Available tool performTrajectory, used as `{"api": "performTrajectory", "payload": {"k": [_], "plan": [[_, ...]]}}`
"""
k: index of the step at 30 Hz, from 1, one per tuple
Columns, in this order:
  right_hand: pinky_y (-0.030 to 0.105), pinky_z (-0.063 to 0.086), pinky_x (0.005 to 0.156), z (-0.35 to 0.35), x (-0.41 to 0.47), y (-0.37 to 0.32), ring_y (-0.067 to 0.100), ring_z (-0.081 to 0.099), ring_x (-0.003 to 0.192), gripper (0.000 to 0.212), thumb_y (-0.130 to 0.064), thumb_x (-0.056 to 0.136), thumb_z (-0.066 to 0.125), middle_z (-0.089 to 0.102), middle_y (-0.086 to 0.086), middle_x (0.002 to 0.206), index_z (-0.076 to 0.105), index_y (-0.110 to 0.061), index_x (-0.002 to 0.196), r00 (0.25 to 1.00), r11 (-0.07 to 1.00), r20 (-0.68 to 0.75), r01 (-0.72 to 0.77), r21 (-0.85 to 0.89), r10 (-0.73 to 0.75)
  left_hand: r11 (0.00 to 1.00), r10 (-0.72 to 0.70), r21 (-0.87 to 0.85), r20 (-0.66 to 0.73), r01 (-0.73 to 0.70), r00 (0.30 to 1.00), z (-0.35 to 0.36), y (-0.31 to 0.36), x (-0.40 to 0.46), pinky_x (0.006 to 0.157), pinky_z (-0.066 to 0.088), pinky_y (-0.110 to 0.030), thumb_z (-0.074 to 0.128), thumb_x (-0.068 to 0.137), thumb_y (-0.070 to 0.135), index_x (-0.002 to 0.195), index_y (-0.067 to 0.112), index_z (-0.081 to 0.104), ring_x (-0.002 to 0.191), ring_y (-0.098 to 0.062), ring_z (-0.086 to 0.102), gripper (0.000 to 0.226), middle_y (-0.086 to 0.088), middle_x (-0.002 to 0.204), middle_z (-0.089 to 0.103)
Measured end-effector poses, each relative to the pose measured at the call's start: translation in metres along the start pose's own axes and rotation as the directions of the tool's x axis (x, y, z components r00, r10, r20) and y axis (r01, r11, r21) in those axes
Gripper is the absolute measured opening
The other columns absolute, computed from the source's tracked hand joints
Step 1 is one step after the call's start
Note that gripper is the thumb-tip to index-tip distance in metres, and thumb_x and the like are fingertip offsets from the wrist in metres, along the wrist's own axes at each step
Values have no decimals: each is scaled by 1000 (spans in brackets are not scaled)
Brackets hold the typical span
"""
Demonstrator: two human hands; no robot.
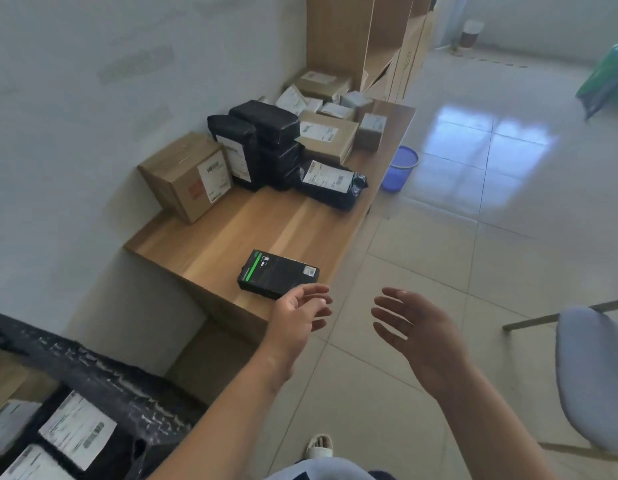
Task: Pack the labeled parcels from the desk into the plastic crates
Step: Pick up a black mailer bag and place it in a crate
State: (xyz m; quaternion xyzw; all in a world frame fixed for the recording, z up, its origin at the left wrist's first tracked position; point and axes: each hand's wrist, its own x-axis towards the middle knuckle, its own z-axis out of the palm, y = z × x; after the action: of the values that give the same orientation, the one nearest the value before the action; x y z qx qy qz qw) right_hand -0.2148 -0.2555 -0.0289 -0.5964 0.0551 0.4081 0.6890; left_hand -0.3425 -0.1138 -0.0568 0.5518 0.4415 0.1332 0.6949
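Two hands reach forward over the floor, palms facing each other, fingers loosely spread and holding nothing: the left hand [302,311] just beside the black box [278,274] near the front edge of the surface [231,233], the right hand [409,322] apart from it. The black crate [103,379], cut off at the lower left, holds blurred labeled parcels [77,429]. Farther back, more stacked parcels [266,140] crowd the surface's far end.

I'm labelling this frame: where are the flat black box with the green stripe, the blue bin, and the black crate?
flat black box [278,274], head view, middle of its top face
blue bin [401,166], head view, its side wall
black crate [103,372], head view, its near rim
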Motion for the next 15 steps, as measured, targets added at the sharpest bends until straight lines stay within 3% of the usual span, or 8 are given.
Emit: {"api": "performTrajectory", "payload": {"k": [4,8,15], "plan": [[46,54,96,19,52,-24,30,70,97,24,-16,101,54,73,16,103,70,-1,110,999,999,19,-49,-12,49,997,-6,-75,-53,2,999,3,19,41,89,60,-34,59,101,9,108,18,74,95,-21,72,19,-5,103,76],[42,55,88,55,118,-42,29,69,94,23,-16,100,53,73,14,101,70,-3,108,987,989,106,-111,-98,121,986,-52,-167,-191,20,980,-5,31,87,85,58,-36,58,100,3,109,11,74,87,-17,69,20,-8,100,76],[45,56,94,130,228,-82,29,71,94,20,-16,99,59,74,15,102,72,-3,107,907,936,304,-206,-286,292,970,-127,-244,-490,4,862,-23,60,154,90,57,-38,56,100,2,105,13,73,89,-18,70,20,-8,101,75]]}}
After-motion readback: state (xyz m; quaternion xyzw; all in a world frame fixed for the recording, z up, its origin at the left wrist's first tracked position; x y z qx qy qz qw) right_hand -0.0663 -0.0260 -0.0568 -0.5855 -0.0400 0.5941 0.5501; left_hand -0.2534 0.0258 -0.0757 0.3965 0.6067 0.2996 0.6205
